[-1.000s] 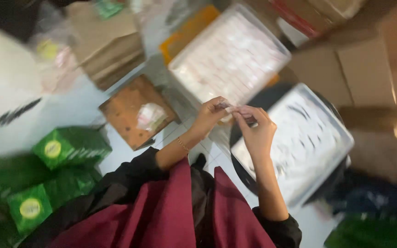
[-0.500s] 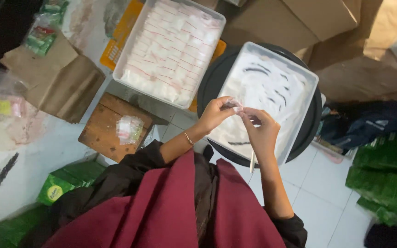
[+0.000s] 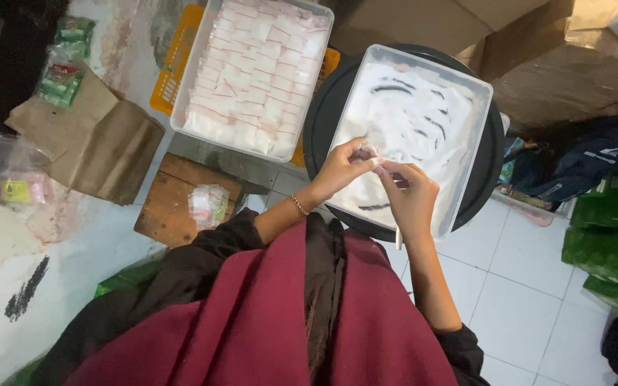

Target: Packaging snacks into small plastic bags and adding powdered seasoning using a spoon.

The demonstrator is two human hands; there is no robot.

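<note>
My left hand and my right hand meet over a clear rectangular tray of white powder, which rests on a round black tub. Both hands pinch a small clear plastic packet between their fingertips. My right hand also holds a thin pale stick that points down toward me. A bracelet circles my left wrist.
A second clear tray full of small filled white packets sits at upper left on an orange crate. A wooden board carries a pile of empty packets. Cardboard boxes, brown paper bags and green packages surround me.
The view has swung so that the powder tray now lies right under my hands. My hands stay together on the small packet.
</note>
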